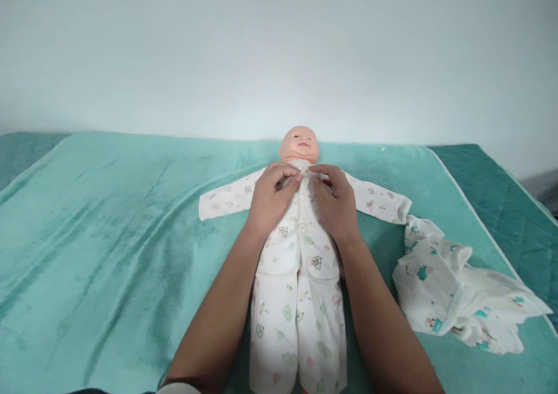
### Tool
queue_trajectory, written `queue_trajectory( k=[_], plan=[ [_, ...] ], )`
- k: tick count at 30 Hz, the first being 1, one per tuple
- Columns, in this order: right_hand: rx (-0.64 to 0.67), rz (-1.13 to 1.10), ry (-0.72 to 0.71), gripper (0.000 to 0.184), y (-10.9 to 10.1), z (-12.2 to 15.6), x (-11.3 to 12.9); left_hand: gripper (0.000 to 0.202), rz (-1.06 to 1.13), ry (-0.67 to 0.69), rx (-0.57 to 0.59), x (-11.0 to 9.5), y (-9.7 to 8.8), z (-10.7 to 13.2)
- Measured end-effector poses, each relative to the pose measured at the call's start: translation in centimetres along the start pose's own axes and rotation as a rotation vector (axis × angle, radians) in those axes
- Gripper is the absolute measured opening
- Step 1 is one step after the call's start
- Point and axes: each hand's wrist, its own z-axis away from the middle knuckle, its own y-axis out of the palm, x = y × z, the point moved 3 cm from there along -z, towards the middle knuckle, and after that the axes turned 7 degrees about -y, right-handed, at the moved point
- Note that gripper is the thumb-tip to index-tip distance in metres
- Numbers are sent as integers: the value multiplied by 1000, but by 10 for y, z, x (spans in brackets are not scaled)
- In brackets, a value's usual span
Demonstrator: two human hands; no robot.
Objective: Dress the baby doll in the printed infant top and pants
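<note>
A baby doll point(300, 144) lies face up, its head toward the wall. It wears a white printed baby shirt point(283, 243) with long sleeves spread to both sides, and matching trousers point(274, 330). My left hand point(276, 193) pinches the shirt's front edge just below the collar. Opposite it, my right hand point(333, 193) has thumb and forefinger closed on the other edge at the same height. The fingertips of both hands nearly meet over the top of the front opening. A round button point(302, 227) shows lower on the shirt front.
A crumpled white printed cloth garment point(440, 283) lies to the right, near the shirt's right-hand cuff. A green blanket point(108, 254) with some folds covers the bed, over a darker quilted cover point(510, 219). Behind stands a pale wall point(279, 51).
</note>
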Motion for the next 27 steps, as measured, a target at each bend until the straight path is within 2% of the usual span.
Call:
queue_trajectory(
  k=[4,9,16,21,27],
  plan=[
    [-24,-95,-13,10,0,0,5,6,13,18,-9,2,-2,14],
    [-40,-38,-132,16,-1,10,19,8,41,56,12,6,-6,26],
    [-47,35,-108,18,-8,36,20,7,56,54,56,8,-7,26],
    [-90,56,-166,18,-9,37,22,11,33,14,52,8,-7,26],
    [-70,52,-130,18,-9,36,22,17,5,16,68,8,-6,26]
  ],
)
